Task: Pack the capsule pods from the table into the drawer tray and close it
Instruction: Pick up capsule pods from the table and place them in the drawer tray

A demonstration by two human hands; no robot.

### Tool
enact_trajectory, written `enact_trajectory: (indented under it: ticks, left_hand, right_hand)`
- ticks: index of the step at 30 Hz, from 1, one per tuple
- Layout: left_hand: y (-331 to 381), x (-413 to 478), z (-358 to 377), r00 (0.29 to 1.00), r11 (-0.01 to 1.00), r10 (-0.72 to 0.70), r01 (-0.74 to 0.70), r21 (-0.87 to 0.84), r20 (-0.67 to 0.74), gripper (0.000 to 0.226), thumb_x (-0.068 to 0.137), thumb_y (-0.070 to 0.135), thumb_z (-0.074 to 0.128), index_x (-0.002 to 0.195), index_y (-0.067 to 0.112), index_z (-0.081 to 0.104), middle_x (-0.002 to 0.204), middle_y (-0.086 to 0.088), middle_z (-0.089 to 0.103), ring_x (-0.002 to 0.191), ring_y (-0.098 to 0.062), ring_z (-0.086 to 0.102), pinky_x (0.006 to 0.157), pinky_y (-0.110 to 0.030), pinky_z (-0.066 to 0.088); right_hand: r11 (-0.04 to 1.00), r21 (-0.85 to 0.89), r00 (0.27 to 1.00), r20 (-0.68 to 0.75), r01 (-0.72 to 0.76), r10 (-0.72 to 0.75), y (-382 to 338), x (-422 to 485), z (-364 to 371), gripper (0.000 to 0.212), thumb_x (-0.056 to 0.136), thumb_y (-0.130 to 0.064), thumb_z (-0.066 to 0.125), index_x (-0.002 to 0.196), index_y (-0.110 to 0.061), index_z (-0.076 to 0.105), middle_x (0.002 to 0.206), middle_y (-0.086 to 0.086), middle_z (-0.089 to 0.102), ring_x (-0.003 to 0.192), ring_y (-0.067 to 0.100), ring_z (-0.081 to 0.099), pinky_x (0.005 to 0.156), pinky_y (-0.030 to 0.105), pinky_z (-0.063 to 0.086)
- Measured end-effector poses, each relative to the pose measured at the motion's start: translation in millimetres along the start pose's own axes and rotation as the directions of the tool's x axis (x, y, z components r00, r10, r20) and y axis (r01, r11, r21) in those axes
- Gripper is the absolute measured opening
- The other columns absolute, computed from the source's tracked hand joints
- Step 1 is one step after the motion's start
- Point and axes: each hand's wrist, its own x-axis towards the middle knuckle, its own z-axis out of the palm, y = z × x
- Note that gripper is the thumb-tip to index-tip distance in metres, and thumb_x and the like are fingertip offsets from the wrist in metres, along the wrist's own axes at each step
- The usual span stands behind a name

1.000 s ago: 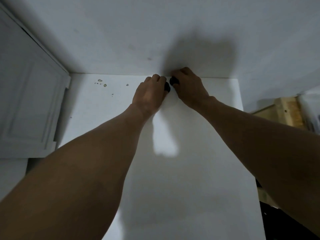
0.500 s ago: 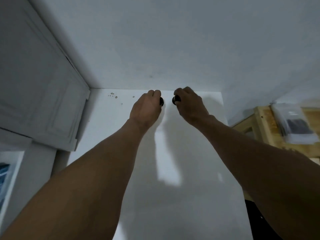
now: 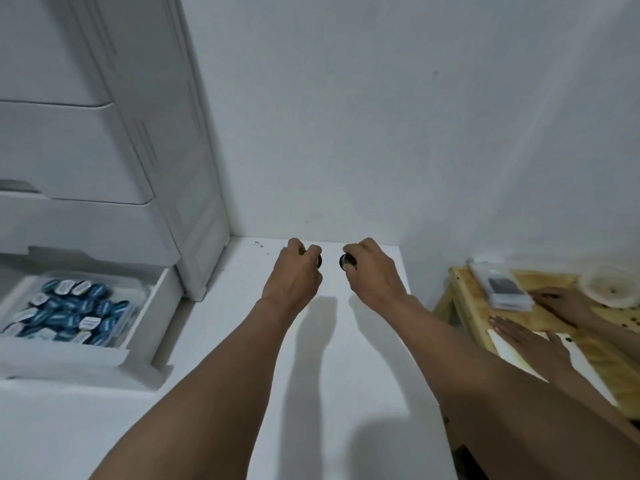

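My left hand point(image 3: 298, 271) hovers over the far end of the white table point(image 3: 363, 358), fingers curled round a small dark capsule pod point(image 3: 319, 260) that peeks out at the fingertips. My right hand point(image 3: 372, 271) is beside it, a short gap apart, and grips another dark capsule pod point(image 3: 346, 261). At the left, the bottom drawer point(image 3: 152, 306) of a white drawer unit stands pulled out. Its clear tray point(image 3: 133, 299) holds several blue and white capsule pods point(image 3: 69, 313).
The white drawer unit point(image 3: 131, 150) rises at the left against the white wall. A wooden table point(image 3: 485, 306) stands at the right, where another person's hands point(image 3: 533, 341) rest beside a clear box and a white sheet. Small specks lie at the table's far edge.
My view has swung up and left, bringing the open drawer and the wooden table into sight. Both hands have lifted from the table's back edge and drawn slightly apart, each keeping its pod.
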Motion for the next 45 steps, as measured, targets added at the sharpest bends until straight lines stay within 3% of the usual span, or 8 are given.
enact_trajectory:
  ticks: [6,12,16,20,25,31,36,45]
  left_hand:
    - [15,-73,-50,0.991,0.996,-0.081,0.077,-0.041,-0.103,0.024,0.076,-0.006,0.044,0.093,0.009,0.052,0.097,-0.006,0.044,0.079,-0.031,0.049,0.061,-0.04,0.049]
    - [1,-143,-102,0.972,0.99,-0.143,0.138,-0.042,-0.185,0.029,0.078,-0.003,0.052,0.104,0.011,0.058,0.097,0.0,0.036,0.077,-0.026,0.048,0.065,-0.037,0.051]
    - [-24,-172,-139,0.96,0.988,-0.152,0.155,-0.005,-0.235,0.023,0.081,0.003,0.061,0.102,0.009,0.057,0.101,-0.007,0.042,0.079,-0.025,0.05,0.066,-0.027,0.042]
    - [-57,-192,-176,0.937,0.979,-0.191,0.203,0.01,-0.293,0.019,0.08,0.009,0.064,0.097,0.01,0.054,0.096,-0.01,0.047,0.075,-0.032,0.054,0.069,-0.037,0.05]
    - [-121,-217,-226,0.916,0.97,-0.213,0.241,0.04,-0.341,0.022,0.08,0.017,0.064,0.096,0.007,0.053,0.095,-0.014,0.052,0.076,-0.037,0.054,0.069,-0.039,0.048]
    - [-207,-233,-280,0.924,0.948,-0.176,0.252,0.193,-0.34,0.025,0.078,0.032,0.067,0.088,0.014,0.054,0.084,-0.005,0.061,0.073,-0.027,0.055,0.06,-0.032,0.043]
    - [-259,-237,-306,0.934,0.965,-0.193,0.236,0.115,-0.301,0.022,0.074,0.022,0.068,0.084,0.01,0.053,0.082,-0.007,0.06,0.069,-0.023,0.047,0.059,-0.029,0.033]
    - [-318,-214,-304,0.959,0.975,-0.198,0.213,0.056,-0.205,0.027,0.075,0.017,0.067,0.099,0.008,0.058,0.099,-0.007,0.054,0.079,-0.018,0.047,0.068,-0.025,0.038]
  right_hand:
    - [0.996,0.025,0.996,-0.045,0.081,-0.08,-37,-68,-23,0.012,0.086,-0.011,0.05,0.098,-0.011,0.052,0.101,0.004,0.05,0.084,0.029,0.054,0.071,0.033,0.044]
    - [0.983,0.082,0.986,0.001,0.167,-0.167,-93,-120,-23,0.036,0.089,-0.011,0.048,0.123,-0.02,0.054,0.111,0.004,0.046,0.091,0.027,0.053,0.078,0.027,0.04]
    - [0.969,0.08,0.972,0.012,0.233,-0.235,-140,-133,-12,0.03,0.086,-0.01,0.054,0.114,-0.019,0.052,0.104,0.001,0.042,0.084,0.029,0.055,0.073,0.03,0.045]
    - [0.952,0.078,0.955,0.004,0.296,-0.297,-192,-136,7,0.025,0.083,-0.013,0.059,0.102,-0.017,0.043,0.098,0.006,0.046,0.081,0.032,0.055,0.073,0.042,0.05]
    - [0.944,0.098,0.949,-0.002,0.315,-0.316,-275,-137,46,0.021,0.08,-0.018,0.058,0.091,-0.015,0.04,0.092,0.006,0.049,0.076,0.031,0.05,0.064,0.035,0.04]
    - [0.945,0.068,0.948,-0.021,0.319,-0.318,-361,-132,101,0.022,0.074,-0.019,0.06,0.082,-0.016,0.039,0.082,0.004,0.052,0.074,0.026,0.045,0.062,0.03,0.031]
    - [0.956,0.067,0.958,-0.007,0.286,-0.286,-409,-130,135,0.022,0.073,-0.016,0.061,0.084,-0.015,0.042,0.085,0.005,0.052,0.073,0.024,0.045,0.062,0.03,0.031]
    - [0.967,0.0,0.966,0.04,0.257,-0.256,-435,-89,181,0.027,0.072,-0.016,0.067,0.094,-0.012,0.053,0.098,0.003,0.05,0.079,0.02,0.048,0.066,0.028,0.038]
